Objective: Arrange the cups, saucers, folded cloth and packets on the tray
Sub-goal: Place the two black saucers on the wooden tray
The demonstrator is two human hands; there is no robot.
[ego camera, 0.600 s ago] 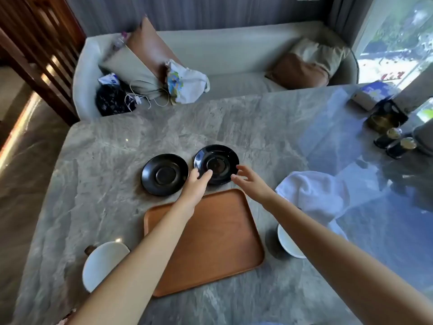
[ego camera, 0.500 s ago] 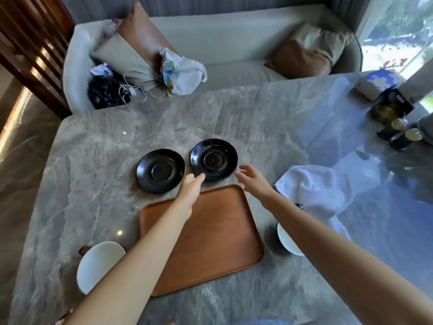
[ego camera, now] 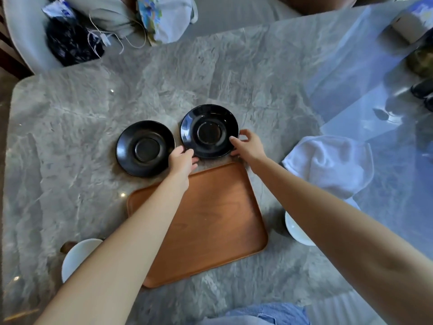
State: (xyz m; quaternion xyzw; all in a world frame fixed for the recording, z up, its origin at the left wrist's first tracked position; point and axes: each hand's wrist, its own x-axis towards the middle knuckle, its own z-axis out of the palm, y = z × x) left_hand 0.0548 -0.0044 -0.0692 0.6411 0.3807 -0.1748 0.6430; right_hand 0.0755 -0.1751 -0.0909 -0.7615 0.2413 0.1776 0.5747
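The right black saucer (ego camera: 209,131), on the marble table (ego camera: 70,160) just beyond the wooden tray (ego camera: 210,219), is gripped at its near rim by the left hand (ego camera: 182,160) and right hand (ego camera: 246,146), fingers curled closed.

A single head-worn wide-angle camera looks steeply down from above the near edge of the table (ego camera: 70,127). The tray (ego camera: 210,221) sits near centre, both forearms entering from 6 o'clock, and a sofa (ego camera: 225,12) crosses the frame at 12 o'clock.
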